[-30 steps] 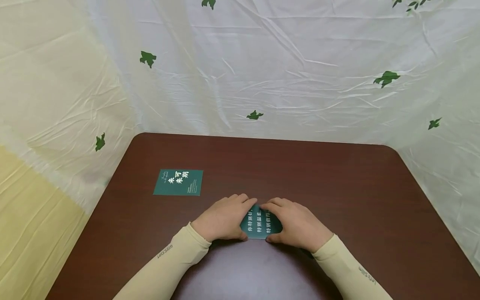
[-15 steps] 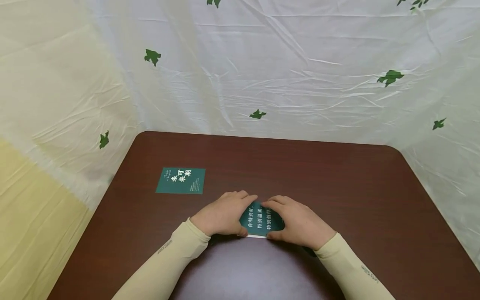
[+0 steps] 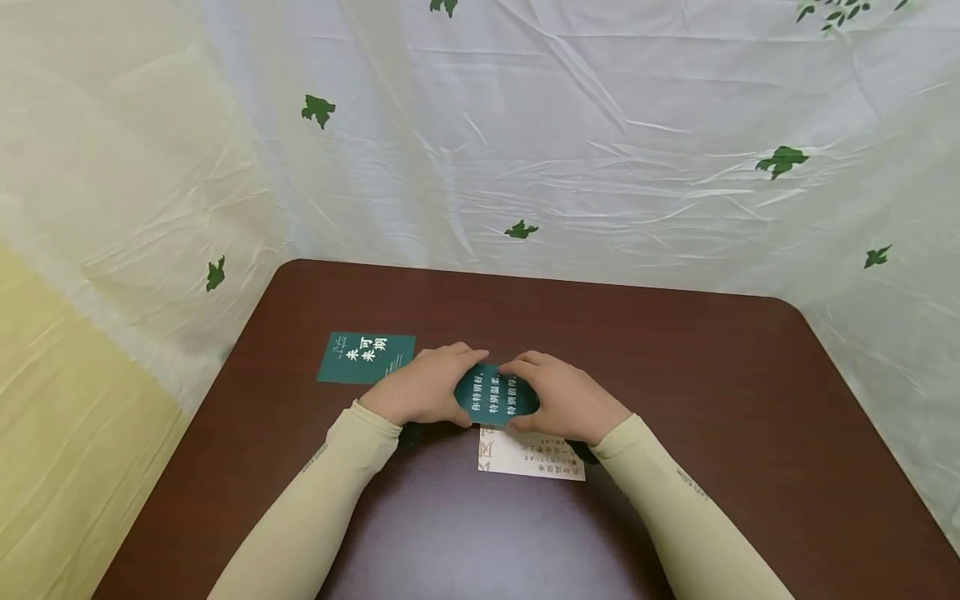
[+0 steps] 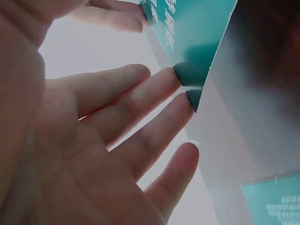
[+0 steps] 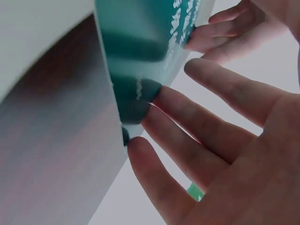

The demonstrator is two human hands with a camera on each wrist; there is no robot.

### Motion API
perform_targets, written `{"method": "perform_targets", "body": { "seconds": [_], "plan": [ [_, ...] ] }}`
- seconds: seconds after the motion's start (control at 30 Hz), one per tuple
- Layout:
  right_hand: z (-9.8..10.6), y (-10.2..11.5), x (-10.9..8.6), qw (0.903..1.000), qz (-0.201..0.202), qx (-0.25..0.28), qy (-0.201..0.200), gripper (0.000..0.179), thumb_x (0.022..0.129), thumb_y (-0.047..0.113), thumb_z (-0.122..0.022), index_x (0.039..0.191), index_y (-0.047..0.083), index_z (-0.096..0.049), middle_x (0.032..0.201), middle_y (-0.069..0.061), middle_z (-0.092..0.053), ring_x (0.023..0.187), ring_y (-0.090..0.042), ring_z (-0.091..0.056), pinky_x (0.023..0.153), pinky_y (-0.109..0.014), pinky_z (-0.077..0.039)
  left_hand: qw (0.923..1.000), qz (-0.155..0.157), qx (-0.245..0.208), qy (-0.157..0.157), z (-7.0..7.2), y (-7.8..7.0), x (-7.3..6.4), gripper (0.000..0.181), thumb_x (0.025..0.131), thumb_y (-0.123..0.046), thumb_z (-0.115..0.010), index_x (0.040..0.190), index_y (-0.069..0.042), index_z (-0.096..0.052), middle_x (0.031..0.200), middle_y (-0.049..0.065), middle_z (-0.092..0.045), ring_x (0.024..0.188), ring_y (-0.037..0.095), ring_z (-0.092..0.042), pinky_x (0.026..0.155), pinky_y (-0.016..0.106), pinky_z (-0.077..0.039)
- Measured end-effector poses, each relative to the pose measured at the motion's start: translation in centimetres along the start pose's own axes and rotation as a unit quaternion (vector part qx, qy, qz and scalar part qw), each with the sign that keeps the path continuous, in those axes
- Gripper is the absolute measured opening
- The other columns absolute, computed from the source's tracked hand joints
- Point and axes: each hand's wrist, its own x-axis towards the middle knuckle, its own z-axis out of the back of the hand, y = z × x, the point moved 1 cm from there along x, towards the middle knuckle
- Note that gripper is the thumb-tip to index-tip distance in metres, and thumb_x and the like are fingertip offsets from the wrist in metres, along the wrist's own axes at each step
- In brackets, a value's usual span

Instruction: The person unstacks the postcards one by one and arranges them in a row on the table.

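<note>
A teal card (image 3: 497, 395) with white printed characters is held between both hands. My left hand (image 3: 423, 385) grips its left side, thumb at the near edge and fingers at the far edge. The right hand (image 3: 568, 397) holds the right side in the same way. In the left wrist view fingertips touch the edge of the teal card (image 4: 197, 33); the right wrist view likewise has fingertips against the card (image 5: 136, 42). Just below the held card, a cream card (image 3: 528, 460) with brown print lies on the table, partly hidden by the right hand.
Another teal card (image 3: 366, 358) with large white characters lies flat at the left, its right corner close to the left hand. The dark brown table (image 3: 675, 358) has rounded far corners. A white cloth (image 3: 600, 192) with green leaf shapes hangs behind it.
Both hands have moved away from the table's near side and slightly left with the teal card. The cream card has come into view beneath it.
</note>
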Motion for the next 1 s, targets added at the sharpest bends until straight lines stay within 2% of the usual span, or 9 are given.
{"method": "perform_targets", "body": {
  "seconds": [0.17,0.37,0.57,0.73,1.0],
  "plan": [
    [-0.3,0.4,3.1,0.9999,-0.005,0.002,0.013,0.074,0.082,0.033,-0.093,0.148,0.015,-0.065,0.145,-0.004,-0.065,0.121,-0.022,-0.066,0.102,-0.041,-0.059,0.9992,0.026,-0.032,0.002,1.0,2.3,0.2,0.096,0.082,-0.024,-0.094,0.164,-0.012,-0.046,0.156,0.006,-0.057,0.132,0.028,-0.061,0.112,0.046,-0.053],
    [-1.1,0.7,5.9,0.9992,-0.024,0.014,0.030,0.075,0.085,0.035,-0.092,0.151,0.017,-0.063,0.151,-0.004,-0.061,0.130,-0.023,-0.063,0.110,-0.044,-0.056,0.9982,0.042,-0.042,0.007,1.5,5.2,0.6,0.098,0.082,-0.024,-0.095,0.165,-0.013,-0.044,0.160,0.005,-0.055,0.139,0.027,-0.059,0.117,0.044,-0.051],
    [-2.0,0.8,7.2,0.9986,-0.031,0.011,0.041,0.075,0.086,0.035,-0.092,0.152,0.016,-0.061,0.155,-0.006,-0.059,0.134,-0.024,-0.061,0.111,-0.044,-0.055,0.9975,0.047,-0.054,0.002,1.3,6.5,0.7,0.100,0.083,-0.022,-0.095,0.167,-0.012,-0.041,0.164,0.009,-0.052,0.144,0.029,-0.056,0.120,0.047,-0.049],
    [-2.3,1.2,8.0,0.9986,-0.022,0.008,0.047,0.073,0.088,0.035,-0.090,0.152,0.014,-0.061,0.156,-0.008,-0.058,0.135,-0.025,-0.060,0.112,-0.044,-0.054,0.9963,0.064,-0.057,-0.006,1.1,7.5,0.5,0.100,0.084,-0.023,-0.095,0.167,-0.014,-0.041,0.166,0.008,-0.050,0.145,0.029,-0.054,0.120,0.049,-0.048],
    [-2.2,1.9,8.7,0.9987,-0.025,0.002,0.043,0.074,0.090,0.036,-0.089,0.153,0.012,-0.060,0.157,-0.009,-0.058,0.136,-0.026,-0.060,0.113,-0.044,-0.054,0.9960,0.072,-0.053,-0.006,1.8,8.0,0.6,0.100,0.083,-0.023,-0.096,0.167,-0.015,-0.042,0.167,0.008,-0.050,0.144,0.030,-0.054,0.119,0.052,-0.049]
  ]
}}
